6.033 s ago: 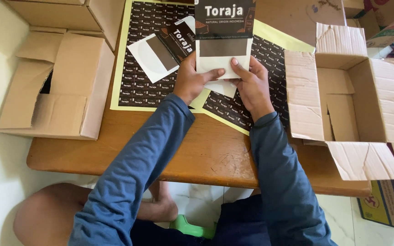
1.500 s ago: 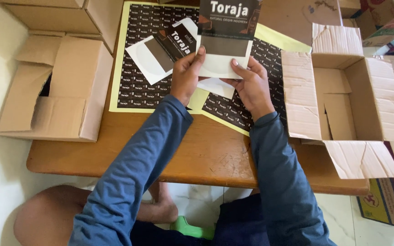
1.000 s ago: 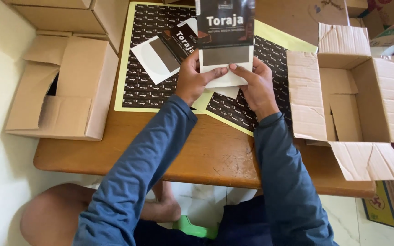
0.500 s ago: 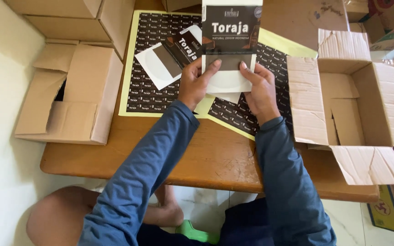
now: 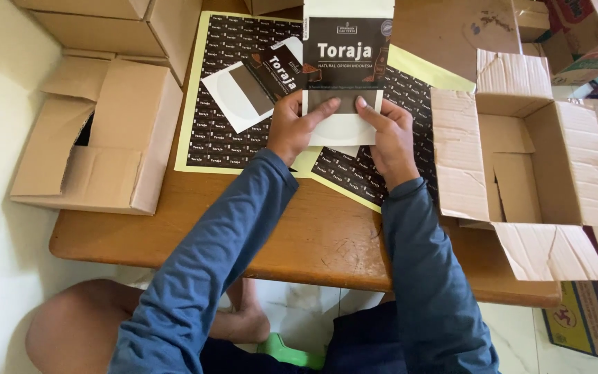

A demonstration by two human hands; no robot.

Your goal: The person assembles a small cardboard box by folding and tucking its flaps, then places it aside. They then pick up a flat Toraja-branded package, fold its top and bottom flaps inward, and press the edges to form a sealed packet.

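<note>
White paper pouch with dark brown printed label [image 5: 346, 76] now sits higher, toward 12 o'clock, than 6 s ago. Left hand [image 5: 297, 128] thumb and right hand [image 5: 387, 135] thumb now press the pouch's lower front together.

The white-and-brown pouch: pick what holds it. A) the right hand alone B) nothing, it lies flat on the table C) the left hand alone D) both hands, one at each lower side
D: the left hand and right hand each grip a lower side of the pouch, raised above the sticker sheets.
</note>
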